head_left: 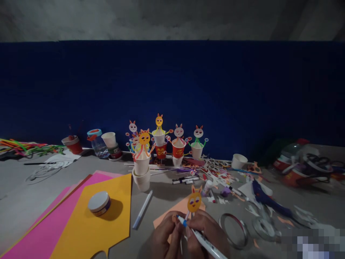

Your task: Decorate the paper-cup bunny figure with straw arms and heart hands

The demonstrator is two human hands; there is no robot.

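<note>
Right hand (205,228): fingers wrapped round a white marker (207,245), its blue end at a small orange paper piece (174,218); contact unclear. Left hand (167,235): that paper pinched between fingertips, well in from the worktop (24,205)'s far edge. Just beyond: peach sheet (178,207), yellow cat-faced figure (194,203). Risks, as judged: scant paper to grip, so hard pressing could twist it; a slipping tip could ink fingers; knuckles might nudge the figure.

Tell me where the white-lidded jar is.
In the head view, the jar sits left of centre on the yellow sheet, to the left of the left hand.
</note>
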